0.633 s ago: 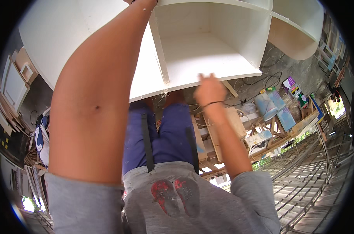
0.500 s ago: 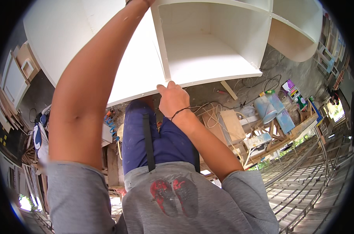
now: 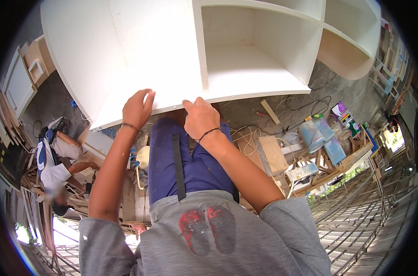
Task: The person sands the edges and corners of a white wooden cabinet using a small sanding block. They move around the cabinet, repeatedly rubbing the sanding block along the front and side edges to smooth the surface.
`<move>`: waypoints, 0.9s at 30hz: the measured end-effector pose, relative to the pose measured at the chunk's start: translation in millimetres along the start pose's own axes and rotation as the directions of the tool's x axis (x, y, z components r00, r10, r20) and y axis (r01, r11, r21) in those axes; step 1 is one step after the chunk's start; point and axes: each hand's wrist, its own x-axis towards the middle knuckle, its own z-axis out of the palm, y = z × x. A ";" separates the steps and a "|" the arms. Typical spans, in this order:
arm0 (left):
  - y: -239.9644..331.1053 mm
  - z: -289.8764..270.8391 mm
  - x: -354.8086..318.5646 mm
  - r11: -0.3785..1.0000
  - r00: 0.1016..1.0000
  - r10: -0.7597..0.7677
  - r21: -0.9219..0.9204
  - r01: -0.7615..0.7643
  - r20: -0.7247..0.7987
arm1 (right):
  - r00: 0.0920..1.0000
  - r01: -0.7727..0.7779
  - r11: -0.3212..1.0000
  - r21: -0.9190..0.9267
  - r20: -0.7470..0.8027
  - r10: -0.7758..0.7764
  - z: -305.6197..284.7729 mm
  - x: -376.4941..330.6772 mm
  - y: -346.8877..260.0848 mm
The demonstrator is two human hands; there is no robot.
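A large white cabinet [image 3: 165, 55] with open compartments stands before me, its front board edge running across my lap. My left hand [image 3: 139, 109] lies at this edge on the left, fingers stretched forward over the white board and thumb apart, with nothing visible in it. Close to the foot of an upright divider [image 3: 202, 50], my right hand [image 3: 201, 119] is at the same edge. Its fingers are curled together with the tips at the board; whatever they hold, if anything, is hidden. A thin dark band circles each wrist.
Behind on the left, another person [image 3: 57, 170] bends near stacked wood pieces. To the right are a wood strip [image 3: 270, 112], cables, a paint-stained bucket [image 3: 311, 136], blue containers [image 3: 336, 146] and a wooden box [image 3: 272, 154]. Board panels [image 3: 19, 87] lean at the far left.
My left arm has drawn back from far over the cabinet, bringing the hand down to the front edge. My right hand stays near the divider. The other person has come into sight.
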 end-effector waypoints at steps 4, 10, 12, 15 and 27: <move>-30.1 0.4 -45.3 0.937 0.928 0.348 0.098 -0.336 -0.137 | 0.965 -0.237 0.956 -0.173 -0.158 0.211 -59.0 2.8 94.6; -31.9 8.8 -62.4 0.926 0.912 0.357 0.209 -0.315 -0.204 | 0.928 -0.243 0.891 -0.384 -0.360 0.098 -48.9 -4.9 160.7; -32.5 11.7 -64.6 0.917 0.910 0.363 0.251 -0.310 -0.202 | 0.911 -0.003 0.955 -0.295 -0.394 -0.119 6.0 0.5 89.0; -32.1 7.7 -70.4 0.912 0.920 0.355 0.278 -0.303 -0.163 | 0.972 0.148 0.989 -0.019 -0.184 -0.149 35.8 -6.7 -33.6; 26.8 56.3 -47.1 0.899 0.878 0.432 0.168 -0.404 -0.204 | 0.807 -0.456 0.843 -0.287 -0.533 0.255 -82.5 -17.4 256.5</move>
